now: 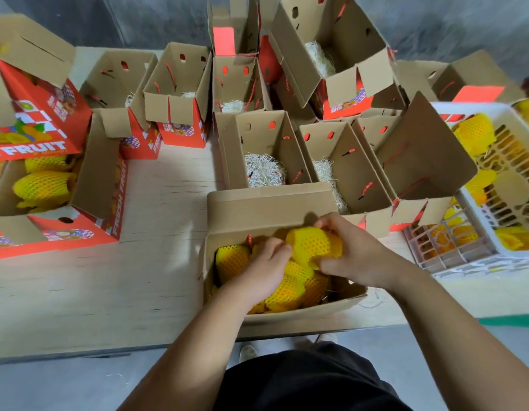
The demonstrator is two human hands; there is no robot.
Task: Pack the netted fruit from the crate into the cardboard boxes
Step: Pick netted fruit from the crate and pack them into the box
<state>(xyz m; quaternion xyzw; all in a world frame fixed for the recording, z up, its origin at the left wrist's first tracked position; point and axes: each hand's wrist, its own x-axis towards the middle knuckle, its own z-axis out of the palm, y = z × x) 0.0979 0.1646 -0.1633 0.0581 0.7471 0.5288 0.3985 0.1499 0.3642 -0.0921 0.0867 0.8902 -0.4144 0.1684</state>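
1. Standing at the near edge of the wooden table (156, 232), a person reaches both bare forearms into the nearest cardboard box (272, 209).
2. The right hand (356, 252) curls its fingers and thumb round a netted fruit (312, 247) held at the top of the pile in that box.
3. The left hand (264, 269) lies among the other netted fruits (290, 289), its fingertips bent against the held one; whether it actually grips anything cannot be told.
4. Just beyond stand open boxes (266, 149) lined with pale shredded straw (263, 170).
5. On the right sits the white plastic crate (512, 185), with more yellow-netted fruit inside.
6. On the left, a red-printed box (88, 185) already holds netted fruit.
7. Farther back, more open boxes stand against a grey wall (138, 19).
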